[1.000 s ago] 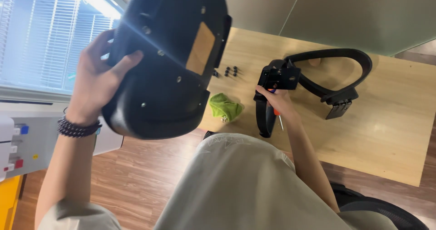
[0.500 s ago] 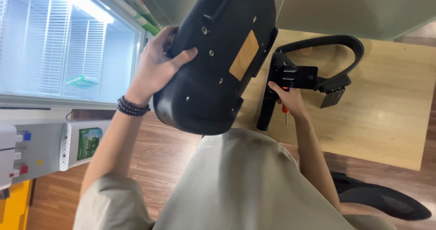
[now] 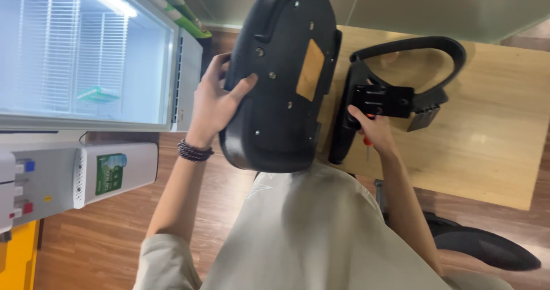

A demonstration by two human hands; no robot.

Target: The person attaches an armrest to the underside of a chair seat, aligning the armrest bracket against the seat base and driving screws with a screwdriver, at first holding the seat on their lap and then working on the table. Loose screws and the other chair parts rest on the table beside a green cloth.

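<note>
My left hand [image 3: 215, 98] grips the edge of a large black chair seat pan [image 3: 281, 78], held upright in front of me with its underside facing the camera; a tan label and several screw holes show on it. My right hand [image 3: 372, 127] rests on the wooden table [image 3: 487, 129], closed around a red-handled screwdriver [image 3: 366, 143], beside a black metal bracket [image 3: 384, 99] joined to a curved black armrest piece [image 3: 412, 49]. A beaded bracelet circles my left wrist.
A glass-door fridge [image 3: 86, 61] stands at the left with a white water dispenser [image 3: 74, 178] below it. A black chair base [image 3: 487, 247] lies on the wood floor at the lower right, under the table edge.
The seat pan has moved right and further up over the table, now hiding the green object and small black screws seen earlier. My right hand stays at the bracket.
</note>
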